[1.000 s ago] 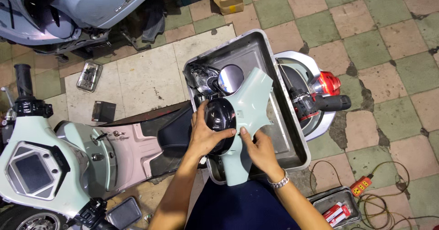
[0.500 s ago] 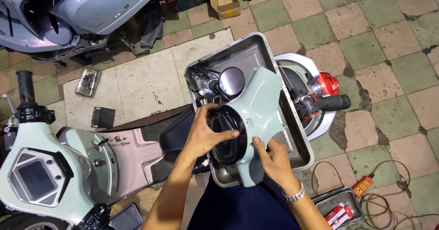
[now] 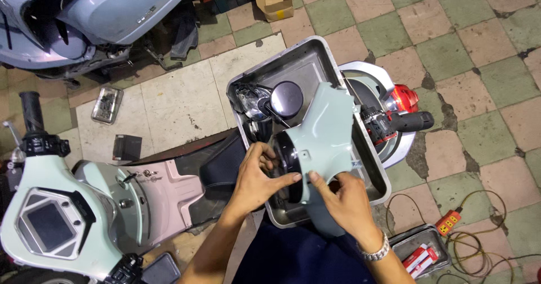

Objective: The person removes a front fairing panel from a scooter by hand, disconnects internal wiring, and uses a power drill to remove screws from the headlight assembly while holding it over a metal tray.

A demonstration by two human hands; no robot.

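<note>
I hold a pale green scooter front panel (image 3: 327, 137) over a steel tray (image 3: 307, 64) resting on the scooter seat. A round black headlight housing (image 3: 285, 159) sits in the panel's opening. My left hand (image 3: 256, 177) grips the black housing's rim, fingers curled over it. My right hand (image 3: 341, 199) clasps the panel's lower stem, thumb pressed on the green face. In the tray lie a round black mirror (image 3: 286, 99) and a chrome headlight part (image 3: 251, 102).
A pale green scooter (image 3: 62, 216) with its handlebar and display stands at left. A red cordless drill (image 3: 394, 123) lies on a white rear cover. A blue scooter (image 3: 101, 13) stands upper left. An orange power strip (image 3: 448, 222) and cables are at lower right.
The panel has tilted and turned more edge-on toward the right. My left hand moved from the housing's face to its rim; my right hand shifted up the stem.
</note>
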